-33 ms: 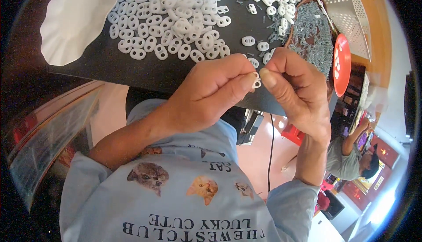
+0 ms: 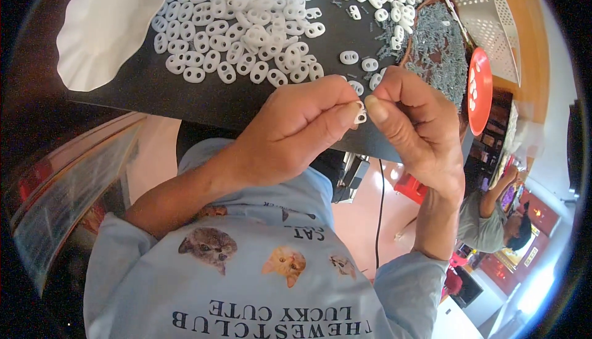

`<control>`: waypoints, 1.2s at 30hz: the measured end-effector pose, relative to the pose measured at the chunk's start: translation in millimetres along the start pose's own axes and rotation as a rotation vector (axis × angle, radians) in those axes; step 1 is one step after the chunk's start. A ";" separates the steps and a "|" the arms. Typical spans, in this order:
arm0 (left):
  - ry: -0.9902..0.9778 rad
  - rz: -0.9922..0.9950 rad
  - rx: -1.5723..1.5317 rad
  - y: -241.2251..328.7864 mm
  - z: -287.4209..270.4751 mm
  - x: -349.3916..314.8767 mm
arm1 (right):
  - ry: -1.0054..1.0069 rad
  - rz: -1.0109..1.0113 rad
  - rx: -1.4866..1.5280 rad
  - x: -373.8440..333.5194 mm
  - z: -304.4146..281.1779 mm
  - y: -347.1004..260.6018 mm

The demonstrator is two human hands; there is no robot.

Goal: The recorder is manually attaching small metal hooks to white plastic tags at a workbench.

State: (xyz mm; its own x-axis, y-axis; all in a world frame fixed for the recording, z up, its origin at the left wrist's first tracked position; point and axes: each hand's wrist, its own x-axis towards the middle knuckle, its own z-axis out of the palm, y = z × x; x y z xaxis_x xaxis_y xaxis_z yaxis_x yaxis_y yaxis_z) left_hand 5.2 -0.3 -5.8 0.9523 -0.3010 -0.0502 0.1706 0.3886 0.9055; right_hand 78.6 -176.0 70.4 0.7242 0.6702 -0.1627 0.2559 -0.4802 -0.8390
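My left hand point(image 2: 302, 132) pinches a small white two-hole cord lock piece point(image 2: 361, 114) between thumb and index finger, over the front edge of the black table point(image 2: 203, 102). My right hand point(image 2: 419, 126) is closed too, its thumb and index tip pressed together right beside that piece. Whatever the right fingertips grip, if anything, is hidden. Past the left hand spreads a big heap of white two-hole cord lock pieces point(image 2: 225, 73). A few loose ones, such as one cord lock piece point(image 2: 349, 57), lie just beyond the fingertips.
A white wavy-edged tray point(image 2: 92, 37) stands at the left. Far right are a smaller heap of white pieces point(image 2: 404, 12), a pile of tiny grey springs point(image 2: 435, 43), a red dish point(image 2: 480, 102) holding white bits, and a perforated white basket point(image 2: 490, 12). Another person point(image 2: 487, 222) sits farther right.
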 end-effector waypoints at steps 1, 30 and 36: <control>0.000 0.019 0.016 -0.2 -0.2 0.1 | 0.010 -0.022 -0.002 1.2 -0.9 0.4; -0.016 0.058 -0.044 0.2 0.5 -1.0 | 0.017 -0.024 -0.005 1.3 1.0 -2.4; -0.007 0.057 -0.035 1.7 -1.4 -0.5 | 0.039 -0.033 -0.007 2.9 0.3 -2.2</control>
State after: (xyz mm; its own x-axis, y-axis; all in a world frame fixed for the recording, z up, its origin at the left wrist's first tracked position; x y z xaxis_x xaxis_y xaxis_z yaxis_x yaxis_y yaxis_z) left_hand 5.4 1.7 -4.8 0.9588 -0.2839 0.0038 0.1254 0.4353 0.8915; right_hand 80.0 -172.9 71.6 0.7396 0.6633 -0.1143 0.2846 -0.4621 -0.8399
